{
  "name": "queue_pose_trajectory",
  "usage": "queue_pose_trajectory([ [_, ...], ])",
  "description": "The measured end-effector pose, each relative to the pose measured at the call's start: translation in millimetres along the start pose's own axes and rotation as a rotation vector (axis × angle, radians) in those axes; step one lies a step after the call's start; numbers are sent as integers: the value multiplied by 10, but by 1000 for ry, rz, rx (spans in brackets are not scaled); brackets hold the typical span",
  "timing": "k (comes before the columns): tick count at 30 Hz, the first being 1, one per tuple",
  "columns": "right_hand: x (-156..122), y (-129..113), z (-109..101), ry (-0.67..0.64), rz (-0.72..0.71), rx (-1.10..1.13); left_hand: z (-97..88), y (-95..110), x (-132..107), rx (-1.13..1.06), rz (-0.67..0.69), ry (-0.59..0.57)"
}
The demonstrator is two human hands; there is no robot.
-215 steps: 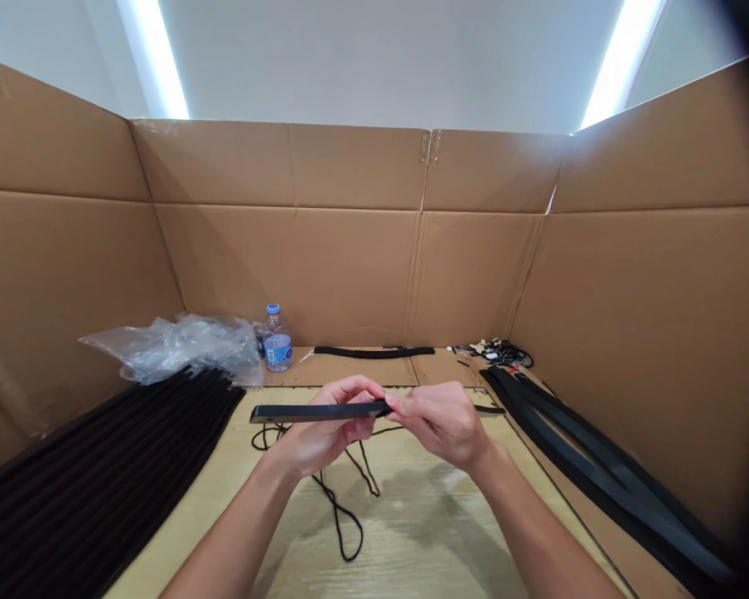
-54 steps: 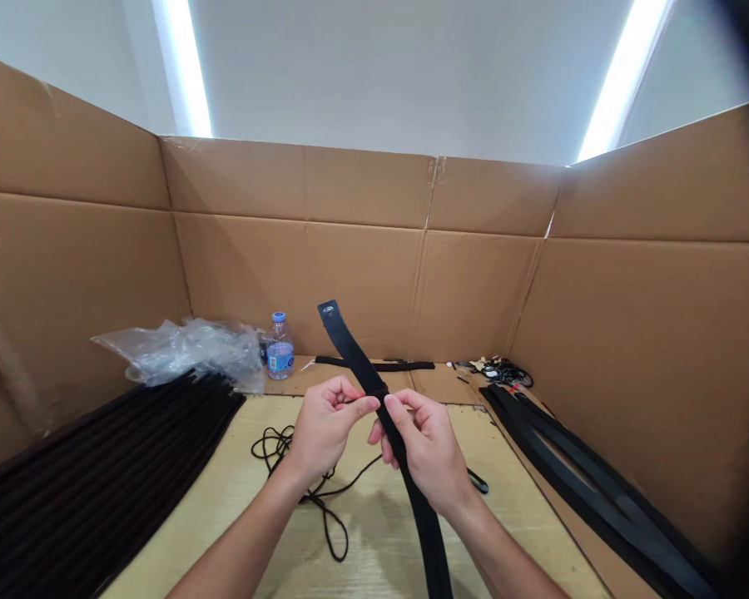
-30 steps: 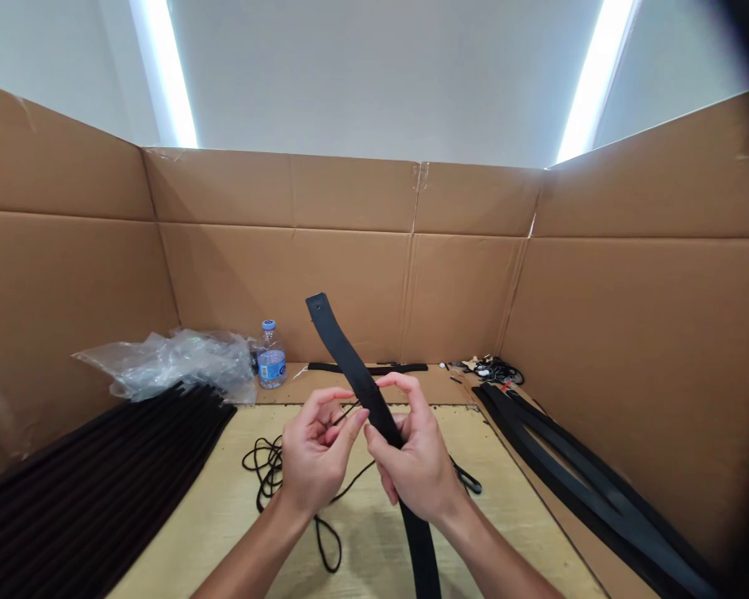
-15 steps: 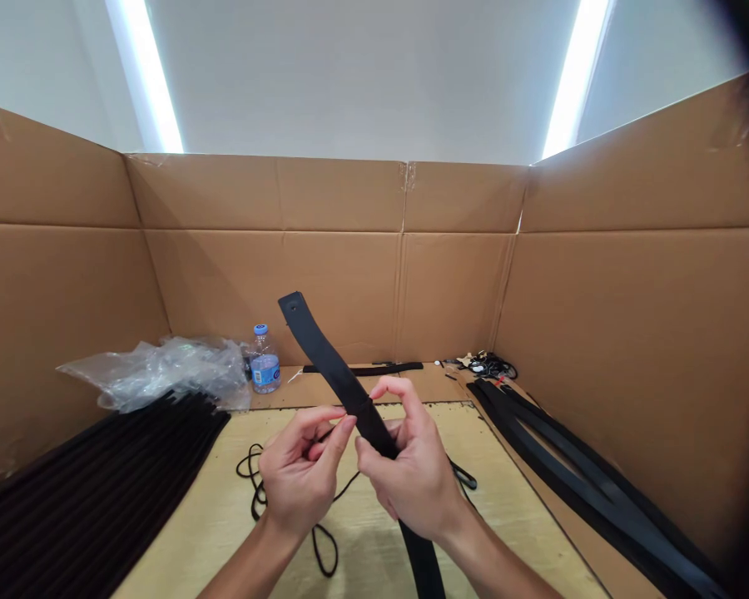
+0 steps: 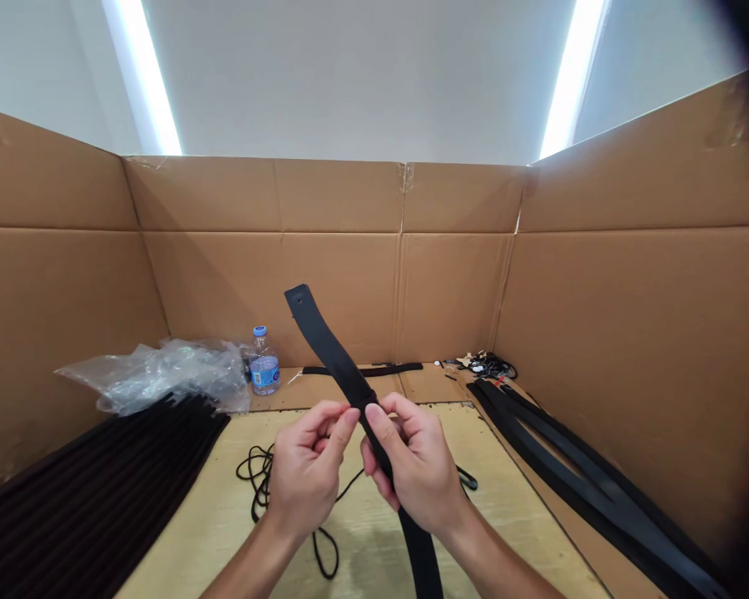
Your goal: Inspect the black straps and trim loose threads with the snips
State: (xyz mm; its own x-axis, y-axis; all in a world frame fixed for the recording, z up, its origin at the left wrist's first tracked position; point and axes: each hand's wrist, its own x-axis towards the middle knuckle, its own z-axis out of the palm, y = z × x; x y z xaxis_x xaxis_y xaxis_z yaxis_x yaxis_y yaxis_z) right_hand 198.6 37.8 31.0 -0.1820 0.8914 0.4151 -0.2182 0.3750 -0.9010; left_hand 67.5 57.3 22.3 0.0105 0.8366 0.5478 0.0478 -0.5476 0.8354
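Observation:
A long black strap (image 5: 328, 341) with a small hole near its upper end slants up in front of me. My right hand (image 5: 421, 462) grips it at mid-length, thumb pressed on its front face. Just above that thumb, a thin dark cord loop or knot (image 5: 369, 399) crosses the strap. My left hand (image 5: 309, 462) is closed in a pinch at the strap's left edge, on what looks like the black cord; the fingertips mostly hide it. More of the black cord (image 5: 328, 570) lies in loose loops on the table below.
Many dark strips (image 5: 100, 491) lie side by side at left, beneath a clear plastic bag (image 5: 181, 370). A water bottle (image 5: 265, 366) stands beside the bag. More black straps (image 5: 574, 482) lie at right, near tangled small bits (image 5: 490, 364). Cardboard walls (image 5: 337, 200) surround the wooden table (image 5: 380, 557).
My right index finger has come down from its raised place, and the right thumb has moved up onto the strap near the cord. The strap's upper end has shifted slightly right and up.

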Motion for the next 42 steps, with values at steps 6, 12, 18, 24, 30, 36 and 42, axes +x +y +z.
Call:
queue_pose_trajectory([
  [6,28,31,-30,-31,-24,0,-15,-5,55,-68,-100,-42],
  [12,90,140,-56,-5,-43,-31,-44,-67,152,-117,-141,-36],
  [18,193,215,-135,-90,64,136,-102,-170,221,-134,-153,-33],
  [24,242,300,-161,-131,172,253,-131,-205,229,-392,-265,-101],
  [30,204,316,-140,-111,267,272,-163,-186,252,-210,-264,-179],
  [36,152,282,-131,-238,288,282,-230,-220,278,-340,-354,-315],
  [42,33,372,-70,-147,274,265,-211,-284,203,-430,-436,-338],
])
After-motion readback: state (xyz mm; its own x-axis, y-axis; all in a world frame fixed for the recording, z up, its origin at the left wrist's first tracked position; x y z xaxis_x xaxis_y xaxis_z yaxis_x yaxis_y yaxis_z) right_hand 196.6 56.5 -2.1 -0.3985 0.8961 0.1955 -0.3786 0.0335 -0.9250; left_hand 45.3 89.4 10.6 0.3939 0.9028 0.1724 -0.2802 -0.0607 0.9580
